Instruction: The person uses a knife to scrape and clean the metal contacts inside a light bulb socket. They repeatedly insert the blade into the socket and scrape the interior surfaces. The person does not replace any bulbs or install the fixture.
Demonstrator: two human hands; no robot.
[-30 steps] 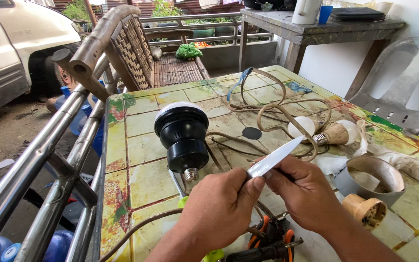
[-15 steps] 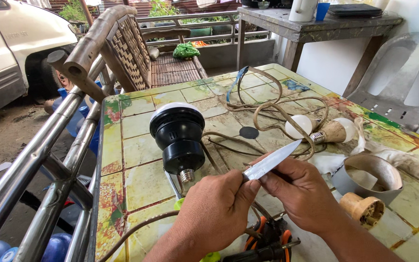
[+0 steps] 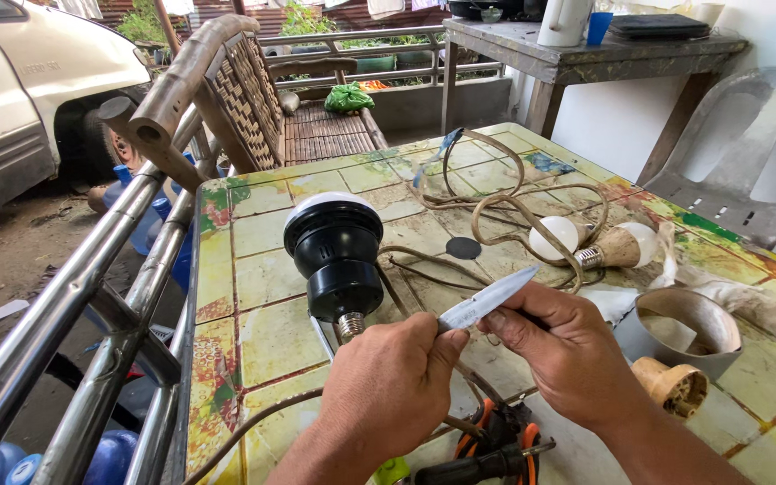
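My left hand [image 3: 388, 386] grips a small knife, handle hidden in the fist. The bare blade [image 3: 489, 298] points up and to the right. My right hand [image 3: 572, 359] pinches a thin dark wire end just under the blade, fingertips touching it. Both hands hover over a tiled table [image 3: 262, 269]. Just beyond my left hand a black lamp fitting [image 3: 334, 256] with a white top and screw base lies on the tiles. Orange-handled pliers [image 3: 496, 440] lie below my hands.
A brown cable [image 3: 505, 211] loops past two bulbs [image 3: 557, 235] and a black disc [image 3: 462, 248]. A tape roll [image 3: 680, 328] and wooden socket [image 3: 671, 386] lie right. A steel rail [image 3: 74, 296], bamboo bench [image 3: 253, 90], white car [image 3: 11, 81], plastic chair [image 3: 747, 153] surround the table.
Both hands keep their grips in nearly the same place; the blade has shifted only slightly against the wire. Nothing on the table has moved.
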